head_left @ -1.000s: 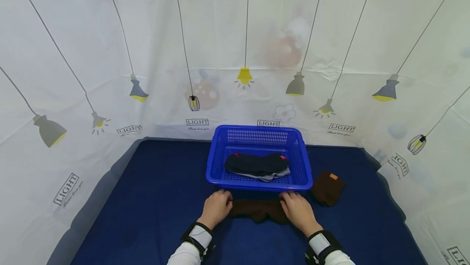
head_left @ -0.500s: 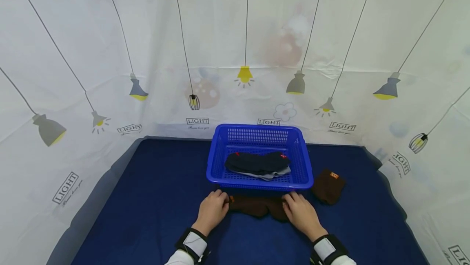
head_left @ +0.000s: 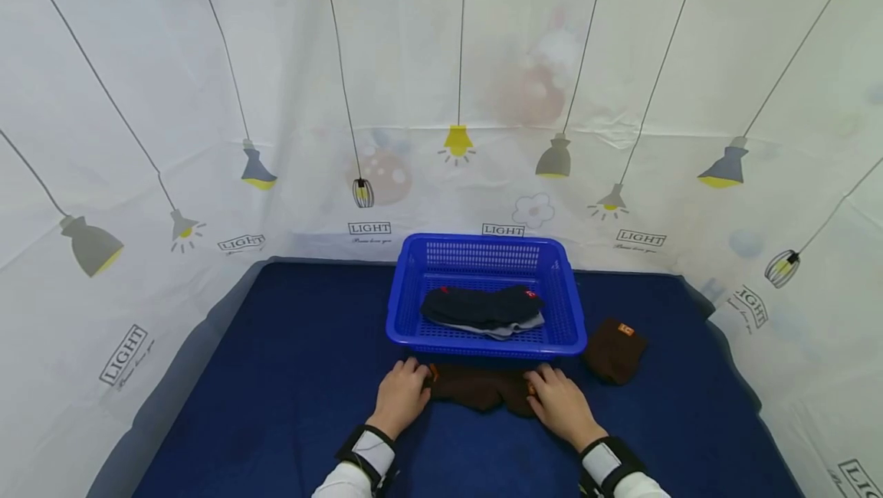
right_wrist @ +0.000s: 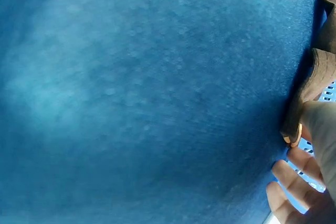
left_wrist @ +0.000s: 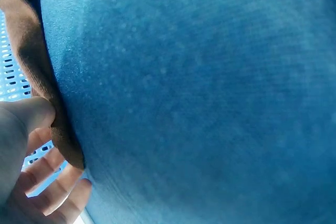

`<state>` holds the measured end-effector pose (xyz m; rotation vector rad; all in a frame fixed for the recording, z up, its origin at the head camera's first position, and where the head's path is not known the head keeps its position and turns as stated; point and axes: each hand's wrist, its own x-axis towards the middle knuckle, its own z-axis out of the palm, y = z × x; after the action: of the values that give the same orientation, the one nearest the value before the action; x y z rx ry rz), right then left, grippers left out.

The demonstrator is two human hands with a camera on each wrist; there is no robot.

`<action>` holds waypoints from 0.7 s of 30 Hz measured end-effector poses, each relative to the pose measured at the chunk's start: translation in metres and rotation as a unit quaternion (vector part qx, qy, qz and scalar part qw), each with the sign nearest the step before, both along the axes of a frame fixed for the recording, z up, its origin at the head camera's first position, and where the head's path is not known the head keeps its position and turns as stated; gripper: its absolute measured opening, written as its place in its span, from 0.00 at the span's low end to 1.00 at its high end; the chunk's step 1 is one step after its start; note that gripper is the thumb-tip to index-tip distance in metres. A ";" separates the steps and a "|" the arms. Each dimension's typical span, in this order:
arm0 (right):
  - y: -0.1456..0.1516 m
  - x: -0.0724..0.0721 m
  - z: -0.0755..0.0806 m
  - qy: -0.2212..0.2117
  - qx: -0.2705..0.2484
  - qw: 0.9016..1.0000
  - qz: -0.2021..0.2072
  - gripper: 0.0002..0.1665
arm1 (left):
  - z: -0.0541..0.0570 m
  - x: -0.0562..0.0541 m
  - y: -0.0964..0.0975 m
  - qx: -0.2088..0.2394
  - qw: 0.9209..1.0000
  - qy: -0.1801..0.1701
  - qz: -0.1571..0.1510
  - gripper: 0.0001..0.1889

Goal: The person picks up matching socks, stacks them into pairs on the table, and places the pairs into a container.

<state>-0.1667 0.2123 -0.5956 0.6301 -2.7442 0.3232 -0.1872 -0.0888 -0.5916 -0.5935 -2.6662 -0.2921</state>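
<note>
A brown sock (head_left: 479, 388) lies stretched sideways on the dark blue cloth, just in front of the blue basket. My left hand (head_left: 402, 394) pinches its left end, where a bit of orange label shows; in the left wrist view, the thumb (left_wrist: 39, 113) presses on the brown fabric. At the other end, my right hand (head_left: 562, 404) pinches the sock between thumb and fingers, beside another orange patch. Its remaining fingers (right_wrist: 296, 182) are spread loosely in the right wrist view. A second brown sock (head_left: 614, 352) with an orange label lies folded to the right, apart from both hands.
Behind the hands stands a blue plastic basket (head_left: 396, 306) with slotted walls. Inside it lie a dark sock (head_left: 483, 308) with red marks and a grey sock (head_left: 500, 329) under it. A white sheet printed with lamps (head_left: 458, 142) rises behind the cloth-covered surface (head_left: 276, 375).
The brown sock has been drawn straighter and flatter between my hands. Orange labels have come into sight at its ends. The basket and the folded brown sock have stayed put.
</note>
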 end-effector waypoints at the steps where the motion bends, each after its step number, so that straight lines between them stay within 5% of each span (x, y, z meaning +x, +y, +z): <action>1: -0.001 -0.001 0.000 0.003 0.000 1.000 0.002 0.22 | 0.000 -0.001 0.000 -0.006 1.000 -0.004 0.002 0.13; 21: -0.013 0.004 0.005 0.015 -0.015 1.000 -0.003 0.13 | 0.002 0.007 0.003 -0.007 1.000 -0.026 0.004 0.11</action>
<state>-0.1622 0.1990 -0.5901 0.6151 -2.7068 0.3494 -0.1804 -0.0857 -0.5891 -0.5860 -2.7217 -0.2916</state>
